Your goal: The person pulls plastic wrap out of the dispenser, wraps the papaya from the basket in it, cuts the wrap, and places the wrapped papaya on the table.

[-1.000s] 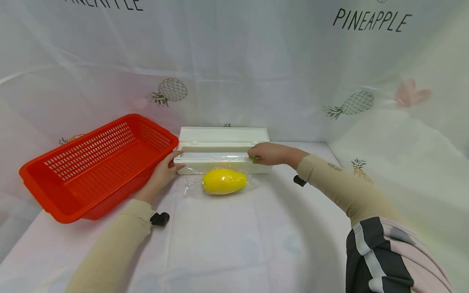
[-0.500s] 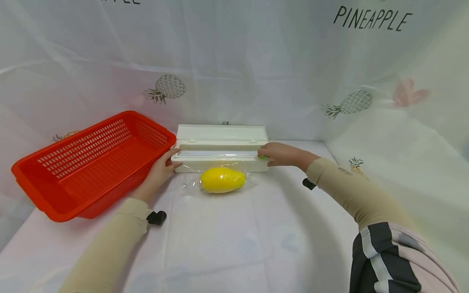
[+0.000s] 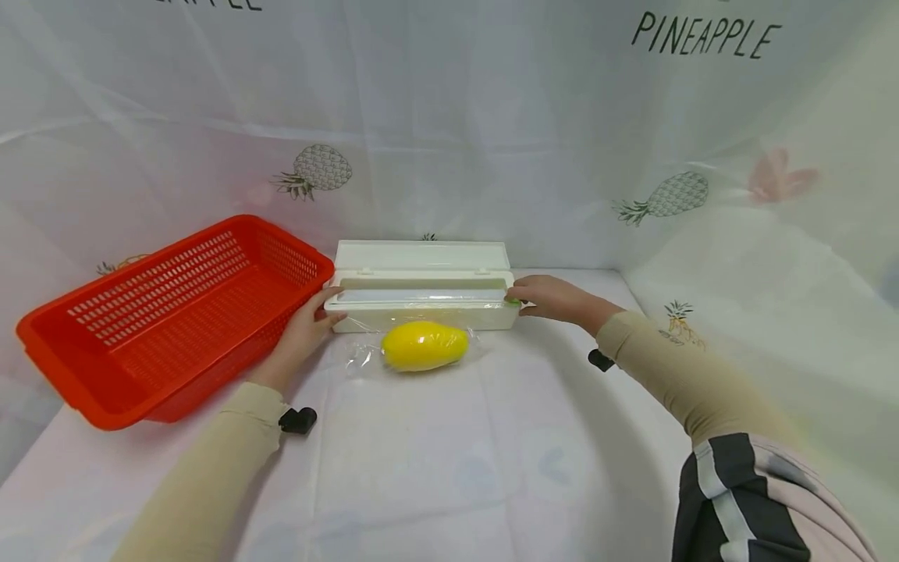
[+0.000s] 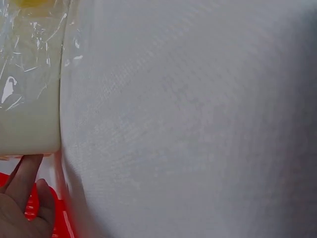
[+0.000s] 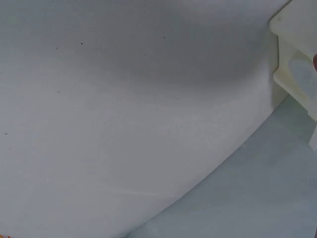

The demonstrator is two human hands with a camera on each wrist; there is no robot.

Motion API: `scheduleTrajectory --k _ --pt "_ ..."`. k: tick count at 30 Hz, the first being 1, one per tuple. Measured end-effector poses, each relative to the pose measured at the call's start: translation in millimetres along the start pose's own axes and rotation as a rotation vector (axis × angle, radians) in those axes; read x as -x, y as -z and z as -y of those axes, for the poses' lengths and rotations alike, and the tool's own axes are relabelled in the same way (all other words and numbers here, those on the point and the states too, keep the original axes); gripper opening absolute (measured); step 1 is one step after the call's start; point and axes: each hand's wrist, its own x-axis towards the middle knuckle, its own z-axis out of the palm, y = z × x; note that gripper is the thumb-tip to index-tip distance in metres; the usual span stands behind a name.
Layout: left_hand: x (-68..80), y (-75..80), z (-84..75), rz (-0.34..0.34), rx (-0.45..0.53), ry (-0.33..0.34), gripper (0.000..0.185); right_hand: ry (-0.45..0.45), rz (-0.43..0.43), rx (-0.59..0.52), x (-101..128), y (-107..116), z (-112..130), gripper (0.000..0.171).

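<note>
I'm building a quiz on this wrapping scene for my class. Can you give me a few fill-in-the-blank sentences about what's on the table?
1. The basket left of the white dispenser box is ____ in colour.
2. The yellow fruit lies on a sheet of clear ____.
3. The left hand holds the box's ____ end.
4. The word printed on the backdrop is ____.

Missing words: red; plastic film; left; PINEAPPLE

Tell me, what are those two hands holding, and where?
The left hand steadies the white wrap box at its left end; the right hand pinches the green slider at its right end.
</note>
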Motion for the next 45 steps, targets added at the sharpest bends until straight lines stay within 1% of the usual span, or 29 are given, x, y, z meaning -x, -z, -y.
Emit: scheduleTrajectory --k 3,6,10,12,14,16,18,20,23,26,30,33,36,38,42,45 --pt "1.1 0.4 0.8 0.001 0.000 0.007 0.062 -0.015 -0.022 -0.042 0.6 -1.9 0.4 0.033" --pt "1.8 0.4 1.1 0.003 0.003 0.009 0.062 -0.069 -0.039 -0.105 1.0 -0.8 3.7 0.034" --pt "2.7 2.0 0.6 -0.002 -0.003 0.010 0.060 -0.154 -0.073 -0.136 -1.7 5.1 11.8 0.036" --pt "3.0 3.2 0.6 -0.001 -0.006 0.016 0.061 -0.196 -0.099 -0.150 -5.3 9.3 17.6 0.039" --pt "3.4 4.5 0.1 0.004 -0.012 0.022 0.061 -0.226 -0.131 -0.195 -11.5 12.8 24.4 0.041" --pt "3.5 5.6 -0.2 0.008 -0.009 0.033 0.062 -0.225 -0.168 -0.267 -19.7 15.3 33.0 0.042" --pt "3.5 6.5 -0.3 0.012 -0.005 0.039 0.063 -0.199 -0.199 -0.337 -30.5 15.4 41.8 0.042" --pt "3.4 7.2 0.2 0.015 -0.001 0.049 0.063 -0.176 -0.215 -0.384 -42.8 12.4 50.2 0.041" --pt "4.5 7.2 0.8 0.016 0.009 0.064 0.063 -0.172 -0.207 -0.441 -62.2 5.1 62.6 0.040" --pt "5.4 4.5 0.6 0.016 0.025 0.072 0.062 -0.185 -0.171 -0.475 -79.5 -2.0 73.3 0.038" --pt "4.0 -0.7 -0.6 0.020 0.055 0.081 0.061 -0.190 -0.127 -0.480 -95.5 -10.0 79.2 0.035" --pt "2.9 -2.6 -2.5 0.030 0.073 0.108 0.061 -0.197 -0.120 -0.480 -102.0 -15.0 78.5 0.033" --pt "2.1 -2.5 -5.0 0.041 0.092 0.136 0.062 -0.206 -0.123 -0.501 -105.2 -17.1 77.6 0.031" --pt "1.3 -1.5 -6.6 0.050 0.112 0.168 0.063 -0.205 -0.128 -0.513 -106.6 -17.0 77.3 0.029" --pt "-0.6 1.6 -9.0 0.050 0.133 0.217 0.063 -0.182 -0.124 -0.507 -108.8 -14.9 78.1 0.026" --pt "-2.0 3.8 -10.3 0.053 0.141 0.238 0.063 -0.166 -0.114 -0.501 -110.0 -13.0 79.2 0.023"
